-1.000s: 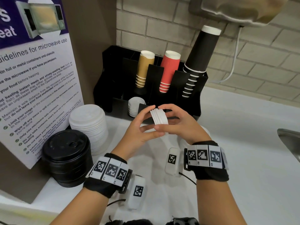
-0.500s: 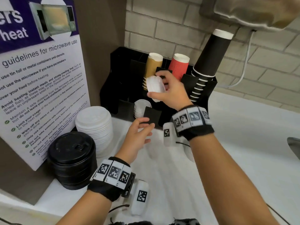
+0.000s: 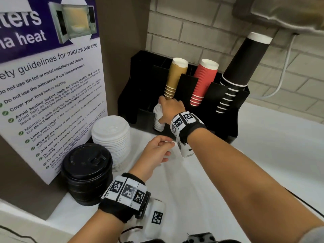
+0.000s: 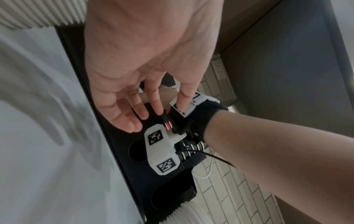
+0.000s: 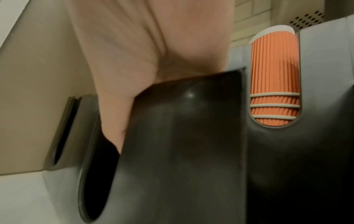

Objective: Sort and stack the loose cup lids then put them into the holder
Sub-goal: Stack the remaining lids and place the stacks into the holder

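Note:
In the head view my right hand [image 3: 162, 111] reaches into the front left slot of the black holder [image 3: 242, 109] and grips a small stack of white lids [image 3: 157, 109], set on top of more small white lids [image 3: 158, 125] standing in that slot. The right wrist view shows my right hand [image 5: 114, 121] dipping behind the holder's front wall [image 5: 182, 136]; the lids are hidden there. My left hand [image 3: 167, 149] hovers over the counter below the right wrist, fingers relaxed and holding nothing, as the left wrist view confirms for the left hand [image 4: 149, 115].
A tall stack of large white lids [image 3: 110, 135] and a stack of black lids [image 3: 87, 172] stand on the white counter [image 3: 245, 163] at the left, by a microwave poster [image 3: 49, 95]. Tan cups [image 3: 175, 78], red cups [image 3: 203, 81] and black cups [image 3: 240, 67] fill the holder's back slots.
My right hand carried the small white lids from in front of me up over the holder and down into its front left slot. The left hand let go of them and dropped back.

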### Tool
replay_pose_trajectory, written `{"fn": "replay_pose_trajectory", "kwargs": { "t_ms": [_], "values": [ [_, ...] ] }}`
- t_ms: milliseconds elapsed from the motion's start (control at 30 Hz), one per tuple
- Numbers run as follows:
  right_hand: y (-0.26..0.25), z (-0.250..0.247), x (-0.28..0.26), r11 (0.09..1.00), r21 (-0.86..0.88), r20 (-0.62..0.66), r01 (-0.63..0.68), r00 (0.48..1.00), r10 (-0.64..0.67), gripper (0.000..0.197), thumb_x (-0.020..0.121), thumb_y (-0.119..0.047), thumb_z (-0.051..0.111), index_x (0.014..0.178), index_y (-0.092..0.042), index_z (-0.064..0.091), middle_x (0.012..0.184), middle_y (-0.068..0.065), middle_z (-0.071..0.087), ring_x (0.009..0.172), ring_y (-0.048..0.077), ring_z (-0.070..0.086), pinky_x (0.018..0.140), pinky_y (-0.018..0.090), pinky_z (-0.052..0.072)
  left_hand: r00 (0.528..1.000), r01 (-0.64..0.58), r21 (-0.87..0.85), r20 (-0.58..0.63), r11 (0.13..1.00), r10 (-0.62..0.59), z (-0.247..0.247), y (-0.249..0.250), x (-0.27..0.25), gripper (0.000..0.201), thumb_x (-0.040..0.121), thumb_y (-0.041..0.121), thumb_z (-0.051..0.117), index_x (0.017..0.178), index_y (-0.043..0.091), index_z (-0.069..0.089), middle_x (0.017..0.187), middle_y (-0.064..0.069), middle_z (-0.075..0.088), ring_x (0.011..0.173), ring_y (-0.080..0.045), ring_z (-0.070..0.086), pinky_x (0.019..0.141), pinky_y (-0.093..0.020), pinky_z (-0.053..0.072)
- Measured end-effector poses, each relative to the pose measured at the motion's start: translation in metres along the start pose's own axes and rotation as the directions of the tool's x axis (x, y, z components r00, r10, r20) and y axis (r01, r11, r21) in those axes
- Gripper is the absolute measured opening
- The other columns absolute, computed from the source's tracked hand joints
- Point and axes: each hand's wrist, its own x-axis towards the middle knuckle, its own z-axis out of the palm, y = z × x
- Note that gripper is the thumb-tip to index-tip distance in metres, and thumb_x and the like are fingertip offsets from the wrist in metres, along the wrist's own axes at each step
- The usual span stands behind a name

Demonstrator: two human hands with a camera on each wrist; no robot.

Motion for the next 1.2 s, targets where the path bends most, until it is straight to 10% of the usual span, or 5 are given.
{"fn": "replay_pose_trajectory", "kwargs": {
  "t_ms": [367,500,633,900,1200],
  "values": [
    [-0.003,0.005,-0.009,0.998,-0.039,0.019,0.04,0.999,-0.039,0.076,0.072,-0.032,0.078,0.134,-0.011,0.039,0.127,0.011,0.046,0.117,0.03,0.048,0.096,0.039,0.038,1.0,-0.022,0.006,0.004,1.0,0.022,0.001,0.0,-0.004,0.014,0.095,0.022,0.06,0.108,0.019,0.065,0.107,-0.003,0.064,0.09,-0.014,0.063,0.075,-0.024,0.051],
    [0.012,-0.013,-0.034,0.873,0.476,-0.203,0.104,0.979,-0.005,0.056,0.081,-0.022,0.073,0.13,-0.009,0.049,0.126,0.012,0.047,0.118,0.025,0.047,0.094,0.029,0.04,0.999,-0.033,-0.011,-0.002,0.999,0.033,-0.001,0.0,-0.005,0.007,0.095,0.021,0.061,0.1,0.021,0.065,0.105,-0.003,0.062,0.086,-0.014,0.062,0.079,-0.029,0.051],
    [0.051,-0.029,-0.089,0.654,0.749,-0.4,0.105,0.858,0.321,0.032,0.084,-0.018,0.069,0.114,-0.016,0.058,0.105,0.0,0.059,0.096,0.008,0.055,0.082,0.017,0.041,0.999,-0.04,-0.01,-0.008,0.999,0.04,-0.002,0.0,-0.005,0.005,0.094,0.025,0.061,0.096,0.026,0.066,0.103,0.004,0.062,0.09,-0.013,0.064,0.082,-0.031,0.051],
    [0.122,0.003,-0.196,0.54,0.669,-0.009,-0.511,0.72,0.694,0.047,0.085,-0.033,0.068,0.127,-0.017,0.052,0.128,0.013,0.052,0.114,0.028,0.051,0.091,0.034,0.042,0.997,-0.071,0.006,0.017,0.997,0.071,0.004,0.002,-0.003,0.007,0.096,0.021,0.06,0.097,0.025,0.066,0.099,0.011,0.063,0.087,-0.013,0.065,0.072,-0.025,0.05],
    [0.112,0.027,-0.204,0.476,0.604,0.175,-0.639,0.689,0.703,0.082,0.068,-0.041,0.083,0.133,-0.025,0.037,0.127,0.013,0.045,0.12,0.035,0.046,0.097,0.05,0.044,0.996,-0.061,0.011,0.062,0.998,0.06,0.012,0.001,-0.006,0.008,0.096,0.023,0.059,0.1,0.025,0.066,0.105,0.01,0.063,0.089,-0.013,0.065,0.073,-0.025,0.051]
  ]
}}
